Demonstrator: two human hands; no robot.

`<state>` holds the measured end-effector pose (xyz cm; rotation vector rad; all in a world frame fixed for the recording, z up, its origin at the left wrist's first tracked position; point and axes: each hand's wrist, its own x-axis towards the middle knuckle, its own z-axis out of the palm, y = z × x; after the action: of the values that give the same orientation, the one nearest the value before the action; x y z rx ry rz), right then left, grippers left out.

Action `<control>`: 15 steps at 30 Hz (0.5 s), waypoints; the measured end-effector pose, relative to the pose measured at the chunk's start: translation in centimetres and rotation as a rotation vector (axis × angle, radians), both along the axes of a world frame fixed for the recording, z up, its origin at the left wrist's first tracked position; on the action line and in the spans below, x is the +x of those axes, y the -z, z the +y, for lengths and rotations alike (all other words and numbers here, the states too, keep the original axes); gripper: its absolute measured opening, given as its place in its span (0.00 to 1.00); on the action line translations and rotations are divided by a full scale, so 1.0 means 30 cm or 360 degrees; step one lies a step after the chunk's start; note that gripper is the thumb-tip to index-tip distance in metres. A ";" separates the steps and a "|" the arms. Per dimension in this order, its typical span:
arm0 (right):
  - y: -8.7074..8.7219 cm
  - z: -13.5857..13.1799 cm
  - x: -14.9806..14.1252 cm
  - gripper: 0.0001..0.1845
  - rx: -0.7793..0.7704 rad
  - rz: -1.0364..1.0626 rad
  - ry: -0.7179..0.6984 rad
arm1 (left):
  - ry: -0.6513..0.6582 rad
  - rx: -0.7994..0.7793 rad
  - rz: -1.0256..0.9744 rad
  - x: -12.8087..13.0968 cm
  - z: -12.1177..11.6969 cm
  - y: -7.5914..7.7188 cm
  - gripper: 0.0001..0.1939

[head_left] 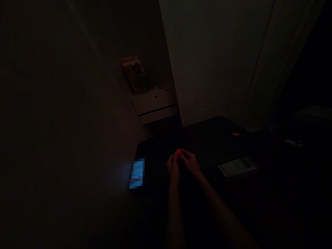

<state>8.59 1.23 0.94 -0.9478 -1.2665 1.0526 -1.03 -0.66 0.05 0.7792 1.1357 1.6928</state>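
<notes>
The room is very dark. My left hand (173,167) and my right hand (190,162) meet over a dark table (204,141). Between their fingertips they pinch a small glowing red-orange piece (178,152); its kind is too small and dim to make out. Both hands are closed on it, the left from the near left side, the right from the right. Another small orange piece (236,134) lies toward the table's far right.
A lit, pixelated screen (137,174) glows at the table's left end by the wall. Behind stand a pale door panel (215,62) and a drawer unit (155,103) with a reddish packet (133,74) on top. A pale flat box (238,167) sits right of my arms.
</notes>
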 end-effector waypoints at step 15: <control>0.022 0.011 0.007 0.19 0.0140 -0.0051 0.0078 | -0.0026 0.0084 0.0220 0.008 0.012 0.002 0.23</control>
<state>8.79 1.56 0.29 -0.9272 -1.2993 0.9395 -0.79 -0.31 -0.01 0.9348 1.1980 1.7099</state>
